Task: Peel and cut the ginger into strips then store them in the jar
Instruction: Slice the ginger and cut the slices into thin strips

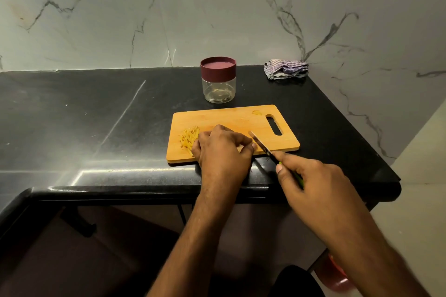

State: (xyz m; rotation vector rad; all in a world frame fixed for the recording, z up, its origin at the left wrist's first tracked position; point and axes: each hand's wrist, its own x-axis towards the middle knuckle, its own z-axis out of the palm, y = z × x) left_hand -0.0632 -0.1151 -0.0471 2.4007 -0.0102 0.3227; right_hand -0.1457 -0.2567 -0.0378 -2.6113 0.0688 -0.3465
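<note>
A wooden cutting board (231, 116) lies on the black counter. A pile of yellow ginger strips (189, 137) sits at its left end. My left hand (222, 149) rests curled on the board beside the pile, fingertips down next to the blade; whatever it holds down is hidden. My right hand (311, 176) grips a knife (260, 144) by its green handle, the blade on the board at my left fingertips. A small ginger slice (256, 112) lies near the board's handle slot. Behind the board stands a clear jar (218, 90) with a maroon lid on, a few bits inside.
A crumpled checked cloth (286, 69) lies at the back right of the black counter (96, 116). The marble wall rises behind. The counter's right edge drops off just past the board, and its front edge runs under my wrists.
</note>
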